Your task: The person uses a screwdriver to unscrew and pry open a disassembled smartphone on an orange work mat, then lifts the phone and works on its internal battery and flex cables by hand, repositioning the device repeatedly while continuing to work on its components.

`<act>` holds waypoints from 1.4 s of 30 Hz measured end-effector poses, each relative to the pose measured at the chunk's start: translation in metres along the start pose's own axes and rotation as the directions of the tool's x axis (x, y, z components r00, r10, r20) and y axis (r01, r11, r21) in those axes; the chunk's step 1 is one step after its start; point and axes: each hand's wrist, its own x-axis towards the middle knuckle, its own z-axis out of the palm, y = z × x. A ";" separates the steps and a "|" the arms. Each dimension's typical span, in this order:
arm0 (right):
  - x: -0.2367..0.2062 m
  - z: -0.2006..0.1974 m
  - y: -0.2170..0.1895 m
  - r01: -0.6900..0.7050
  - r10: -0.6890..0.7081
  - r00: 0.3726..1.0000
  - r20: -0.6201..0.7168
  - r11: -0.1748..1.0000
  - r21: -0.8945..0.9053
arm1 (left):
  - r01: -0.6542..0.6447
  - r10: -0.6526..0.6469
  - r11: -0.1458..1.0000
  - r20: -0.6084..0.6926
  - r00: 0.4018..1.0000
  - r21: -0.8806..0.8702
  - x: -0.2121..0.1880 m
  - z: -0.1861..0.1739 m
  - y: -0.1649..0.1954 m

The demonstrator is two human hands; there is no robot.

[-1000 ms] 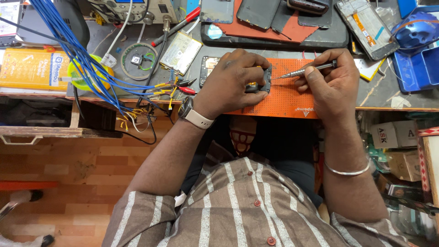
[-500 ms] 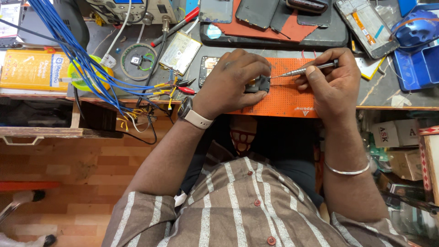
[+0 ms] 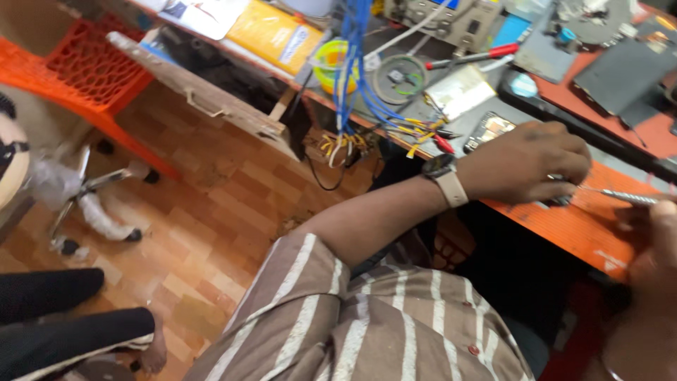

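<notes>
My left hand (image 3: 530,168), with a watch on the wrist, rests on the orange work mat (image 3: 572,227) and pinches a small dark part (image 3: 560,200) against it. My right hand (image 3: 657,240) sits at the right edge of the frame, blurred, holding a thin metal screwdriver (image 3: 620,195) whose tip points at the small part under my left fingers. A phone with an exposed back (image 3: 488,130) lies just behind my left hand.
A bundle of blue wires (image 3: 352,63) hangs over the bench edge beside a yellow tape roll (image 3: 331,62), a wire coil (image 3: 399,79) and a red-handled tool (image 3: 471,58). An orange plastic stool (image 3: 83,70) stands at left. Another person's dark-trousered leg (image 3: 63,328) is at bottom left.
The camera has swung left and tilted, so the bench moved to the upper right and the floor came into view. Both hands keep their grip on the part and screwdriver.
</notes>
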 end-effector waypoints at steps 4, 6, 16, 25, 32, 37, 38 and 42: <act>-0.008 0.008 0.010 0.041 -0.040 0.999 0.011 0.994 -0.099 | 0.015 -0.015 1.000 0.005 1.000 0.015 -0.006 0.002 0.000; -0.009 0.011 0.008 0.050 -0.047 0.999 0.021 0.991 -0.126 | 0.008 -0.008 1.000 -0.007 1.000 0.017 -0.009 0.002 0.000; -0.002 0.006 -0.002 0.094 -0.083 0.994 0.065 0.977 -0.189 | 0.044 -0.044 0.999 -0.016 0.999 -0.022 -0.007 -0.002 0.004; 0.018 0.016 -0.073 -0.031 0.033 0.999 -0.006 0.982 0.187 | 0.017 -0.020 0.996 -0.037 0.999 -0.092 0.018 -0.007 0.010; 0.033 -0.006 -0.067 0.004 0.003 0.999 -0.037 0.984 0.177 | 0.032 -0.030 0.996 0.033 0.999 -0.081 0.043 0.006 0.013; 0.037 -0.019 -0.066 0.032 -0.026 0.999 -0.041 0.988 0.154 | 0.059 -0.053 0.995 0.071 0.996 -0.080 0.058 0.013 0.019; 0.037 -0.021 -0.066 0.037 -0.030 0.999 -0.045 0.987 0.158 | 0.061 -0.055 0.996 0.070 0.996 -0.072 0.060 0.014 0.020; 0.039 -0.027 -0.068 0.023 -0.018 0.999 -0.036 0.990 0.141 | 0.047 -0.043 0.997 0.066 0.997 -0.064 0.066 0.018 0.025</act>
